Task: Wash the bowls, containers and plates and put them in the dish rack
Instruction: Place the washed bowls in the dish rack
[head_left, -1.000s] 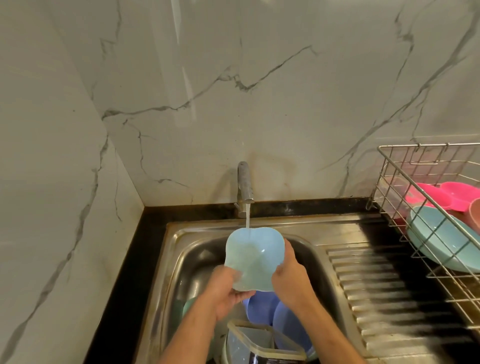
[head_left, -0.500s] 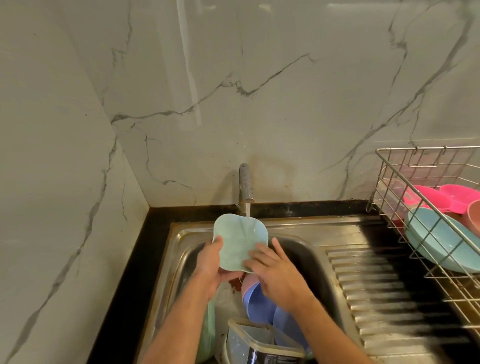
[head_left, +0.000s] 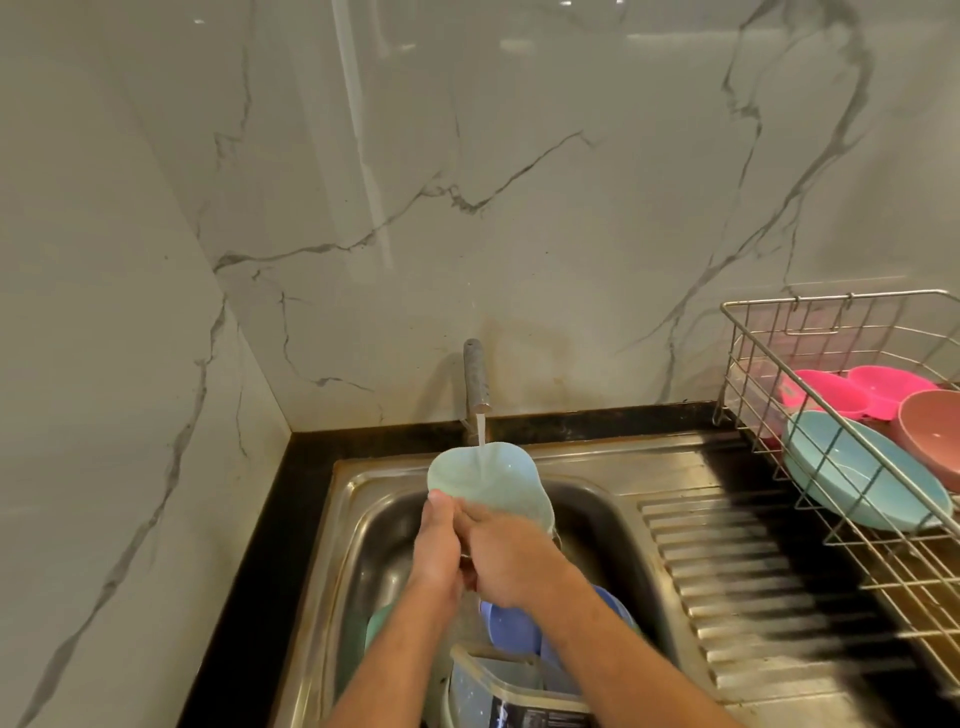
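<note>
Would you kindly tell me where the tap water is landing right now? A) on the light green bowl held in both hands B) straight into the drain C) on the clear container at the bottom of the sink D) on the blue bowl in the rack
A: the stream from the tap falls onto the light green bowl, held over the sink by the left hand and right hand.

A black stone counter (head_left: 244, 566) holds a steel sink (head_left: 363, 499) with a ribbed drainboard (head_left: 753, 582). A wire dish rack (head_left: 779, 364) stands on the drainboard's right side, near the wall.

Clear container (head_left: 498, 691) cut off below.
</note>
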